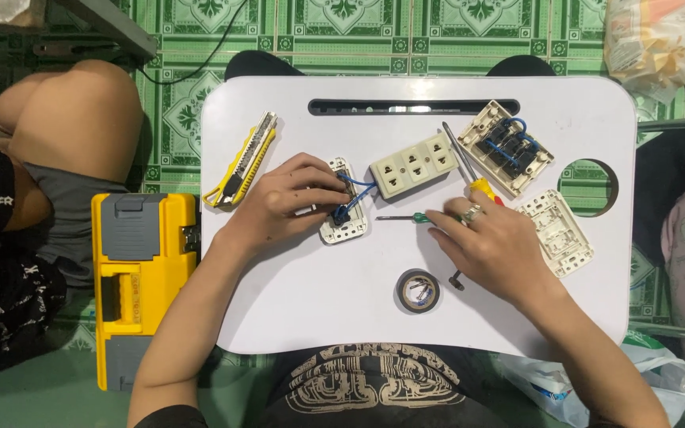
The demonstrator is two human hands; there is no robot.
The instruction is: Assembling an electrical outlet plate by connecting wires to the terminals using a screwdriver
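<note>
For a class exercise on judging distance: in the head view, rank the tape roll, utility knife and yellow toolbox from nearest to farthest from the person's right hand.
From the right hand:
1. Black tape roll, just to its left.
2. Yellow utility knife, at the table's far-left edge.
3. Yellow toolbox, on the floor beyond the table.

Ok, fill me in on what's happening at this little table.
A person sits at a white lap table. The left hand holds down a white switch unit with blue wires running to a cream triple socket. The right hand rests on a green-handled screwdriver. A yellow utility knife and black tape roll lie nearby.
</note>
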